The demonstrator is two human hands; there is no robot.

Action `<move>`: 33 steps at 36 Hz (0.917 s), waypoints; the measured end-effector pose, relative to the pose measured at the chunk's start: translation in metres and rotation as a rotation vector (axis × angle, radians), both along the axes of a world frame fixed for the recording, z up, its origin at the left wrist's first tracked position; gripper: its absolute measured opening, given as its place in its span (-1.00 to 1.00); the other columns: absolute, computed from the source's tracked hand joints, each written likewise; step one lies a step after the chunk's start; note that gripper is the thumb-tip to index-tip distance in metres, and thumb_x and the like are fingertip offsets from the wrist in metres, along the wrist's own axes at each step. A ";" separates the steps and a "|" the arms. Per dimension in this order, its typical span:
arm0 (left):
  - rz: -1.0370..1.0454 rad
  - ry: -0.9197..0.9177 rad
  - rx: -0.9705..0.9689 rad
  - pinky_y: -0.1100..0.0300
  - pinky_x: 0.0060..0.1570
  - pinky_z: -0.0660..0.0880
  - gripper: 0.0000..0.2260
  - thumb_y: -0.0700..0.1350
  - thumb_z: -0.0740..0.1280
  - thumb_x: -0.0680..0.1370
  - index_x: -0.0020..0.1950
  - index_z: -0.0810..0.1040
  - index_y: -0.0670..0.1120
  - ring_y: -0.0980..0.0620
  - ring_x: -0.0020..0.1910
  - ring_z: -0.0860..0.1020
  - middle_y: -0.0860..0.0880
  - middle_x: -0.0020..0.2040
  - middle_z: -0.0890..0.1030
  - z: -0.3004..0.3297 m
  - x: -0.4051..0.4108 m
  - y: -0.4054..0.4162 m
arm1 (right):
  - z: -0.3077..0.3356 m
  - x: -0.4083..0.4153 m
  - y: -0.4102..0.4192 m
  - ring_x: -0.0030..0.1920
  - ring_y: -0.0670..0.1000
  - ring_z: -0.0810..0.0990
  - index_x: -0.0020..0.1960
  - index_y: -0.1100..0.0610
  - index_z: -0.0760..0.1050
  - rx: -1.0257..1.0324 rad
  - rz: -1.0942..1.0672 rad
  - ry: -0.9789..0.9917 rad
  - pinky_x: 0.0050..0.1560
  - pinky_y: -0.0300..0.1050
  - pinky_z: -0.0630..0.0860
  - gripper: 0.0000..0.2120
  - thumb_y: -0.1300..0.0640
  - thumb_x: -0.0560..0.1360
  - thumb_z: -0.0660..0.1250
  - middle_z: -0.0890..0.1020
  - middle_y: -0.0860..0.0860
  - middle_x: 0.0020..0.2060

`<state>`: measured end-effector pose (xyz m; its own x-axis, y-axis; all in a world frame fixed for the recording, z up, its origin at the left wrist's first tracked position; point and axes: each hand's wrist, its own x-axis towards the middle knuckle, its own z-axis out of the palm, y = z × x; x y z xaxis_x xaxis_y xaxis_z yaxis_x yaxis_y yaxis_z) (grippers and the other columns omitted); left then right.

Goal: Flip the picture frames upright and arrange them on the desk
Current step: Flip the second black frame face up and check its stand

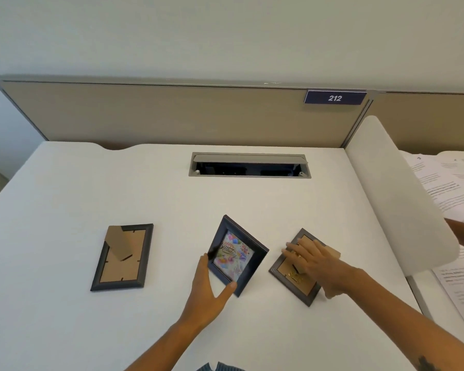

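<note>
Head view: my left hand (pixel 208 286) pinches the middle frame (pixel 237 254) at its 7 o'clock corner, tilted up, its card reading "Happy Birthday". At 3 o'clock my right hand (pixel 315 263) lies spread and flat on the right frame (pixel 292 279), back side up. At 9 o'clock the left frame (pixel 122 258) lies face down on the bench (pixel 65 188). At 1 o'clock a sign (pixel 334 97) reads "212".

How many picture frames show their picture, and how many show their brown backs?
Frames showing the picture: 1, the birthday frame held by the left hand.
Frames showing the back: 2, the left frame and the right frame under the right hand.
Total: 3
</note>
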<state>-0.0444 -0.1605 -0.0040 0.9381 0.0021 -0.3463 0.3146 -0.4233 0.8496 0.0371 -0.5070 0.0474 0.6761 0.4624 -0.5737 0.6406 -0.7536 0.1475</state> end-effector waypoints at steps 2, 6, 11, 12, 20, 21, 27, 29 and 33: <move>0.002 -0.018 -0.008 0.27 0.52 0.12 -0.02 0.32 0.47 0.47 0.68 -0.10 0.22 0.25 0.61 0.08 0.25 0.65 0.09 -0.001 -0.002 -0.002 | 0.000 0.006 -0.002 0.73 0.23 -0.18 0.71 -0.03 -0.41 -0.008 0.051 -0.007 0.69 0.31 -0.07 0.49 -0.07 0.28 0.73 -0.23 0.04 0.74; 0.018 -0.004 -0.014 0.16 0.60 0.15 0.04 0.32 0.48 0.47 0.72 -0.13 0.13 0.15 0.68 0.06 0.19 0.71 0.03 -0.002 -0.003 -0.008 | 0.001 0.019 -0.001 0.73 0.23 -0.18 0.71 -0.03 -0.40 -0.031 0.137 0.019 0.67 0.35 -0.04 0.49 -0.14 0.28 0.72 -0.20 0.04 0.74; 0.028 -0.007 0.005 0.21 0.54 0.15 0.07 0.40 0.43 0.43 0.72 -0.15 0.15 0.19 0.66 0.04 0.21 0.71 0.00 -0.002 -0.005 -0.015 | 0.000 0.027 0.005 0.73 0.22 -0.16 0.72 -0.02 -0.36 -0.038 0.250 0.055 0.65 0.37 0.00 0.43 -0.17 0.32 0.68 -0.14 0.04 0.75; 0.030 -0.008 0.007 0.22 0.53 0.15 0.07 0.41 0.42 0.43 0.72 -0.15 0.16 0.23 0.64 0.04 0.24 0.70 0.01 -0.002 -0.005 -0.016 | 0.000 0.028 0.006 0.73 0.22 -0.14 0.72 -0.03 -0.35 -0.040 0.270 0.057 0.64 0.37 0.01 0.42 -0.17 0.31 0.68 -0.13 0.05 0.75; 0.068 -0.003 0.012 0.14 0.57 0.19 0.06 0.48 0.39 0.39 0.71 -0.10 0.19 0.17 0.66 0.09 0.22 0.70 0.05 0.002 -0.013 -0.018 | -0.001 0.037 0.003 0.68 0.20 0.04 0.73 -0.05 -0.25 0.001 0.331 0.087 0.63 0.30 0.02 0.42 -0.15 0.23 0.70 0.11 0.07 0.66; 0.075 -0.004 0.013 0.15 0.55 0.20 0.04 0.45 0.40 0.41 0.71 -0.09 0.20 0.16 0.66 0.10 0.20 0.71 0.06 0.004 -0.013 -0.019 | -0.001 0.038 0.002 0.68 0.19 0.06 0.73 -0.06 -0.23 0.009 0.332 0.091 0.62 0.29 0.03 0.41 -0.15 0.23 0.69 0.12 0.07 0.65; 0.078 -0.034 0.019 0.20 0.50 0.23 -0.05 0.35 0.42 0.46 0.70 -0.04 0.21 0.28 0.56 0.11 0.20 0.70 0.09 0.015 -0.012 -0.021 | -0.006 0.041 -0.001 0.60 0.16 0.22 0.73 -0.09 -0.14 0.093 0.314 0.121 0.58 0.19 0.17 0.37 -0.19 0.17 0.66 0.20 0.05 0.60; 0.080 -0.046 0.016 0.23 0.50 0.22 -0.06 0.34 0.41 0.46 0.70 -0.03 0.21 0.27 0.57 0.12 0.20 0.69 0.10 0.019 -0.013 -0.020 | -0.007 0.041 -0.004 0.57 0.14 0.27 0.72 -0.12 -0.14 0.136 0.278 0.127 0.56 0.16 0.23 0.37 -0.21 0.13 0.62 0.22 0.02 0.58; 0.103 -0.081 0.008 0.22 0.52 0.23 -0.10 0.29 0.42 0.49 0.70 0.01 0.18 0.16 0.65 0.14 0.20 0.69 0.12 0.027 -0.014 -0.015 | -0.003 0.034 -0.012 0.53 0.11 0.33 0.70 -0.20 -0.20 0.265 0.138 0.119 0.46 0.14 0.37 0.39 -0.27 0.07 0.54 0.21 -0.02 0.54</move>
<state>-0.0586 -0.1754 0.0233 0.9578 0.1024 -0.2687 0.2870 -0.3993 0.8707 0.0709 -0.5185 0.0443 0.5322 0.6890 -0.4921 0.7405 -0.6605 -0.1241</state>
